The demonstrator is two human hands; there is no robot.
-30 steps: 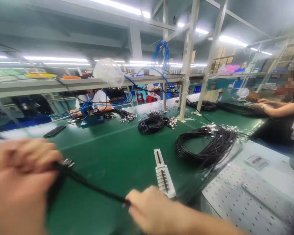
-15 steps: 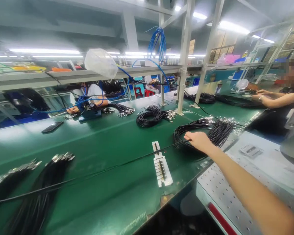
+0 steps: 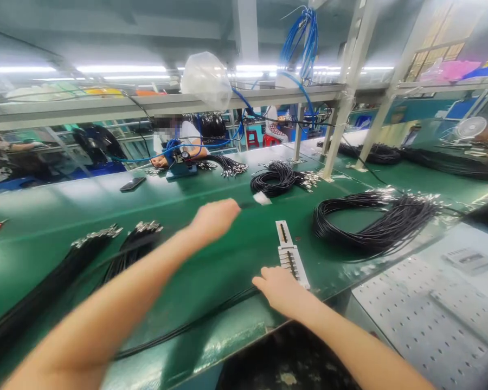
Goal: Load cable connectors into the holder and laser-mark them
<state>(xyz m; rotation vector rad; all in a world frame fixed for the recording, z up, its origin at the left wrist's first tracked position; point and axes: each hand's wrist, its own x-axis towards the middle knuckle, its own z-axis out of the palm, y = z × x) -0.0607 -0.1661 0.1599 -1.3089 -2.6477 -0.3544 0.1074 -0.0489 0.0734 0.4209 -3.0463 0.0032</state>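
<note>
My right hand (image 3: 278, 287) is closed on the end of some thin black cables (image 3: 195, 322), which trail left along the front of the green table (image 3: 211, 260). Beside it lies a white slotted fixture (image 3: 293, 260). Raised over the middle of the table, my left hand (image 3: 216, 218) is blurred; its fingers look closed, and a dark blurred end shows at them. A small white piece (image 3: 262, 198) is just beyond it. Two black cable bundles with silvery ends, a long one (image 3: 61, 271) and a shorter one (image 3: 140, 241), lie at the left.
A looped cable bundle (image 3: 374, 222) lies at right, a coiled one (image 3: 274, 177) farther back. A phone (image 3: 133, 184) and a small blue device (image 3: 181, 162) are at the far side, where a person (image 3: 187, 135) sits. A perforated metal plate (image 3: 431, 303) is at front right.
My left hand has come into view over the table. My right hand has moved from the looped bundle to the near end of the fixture, bringing the cables down. The view has turned left.
</note>
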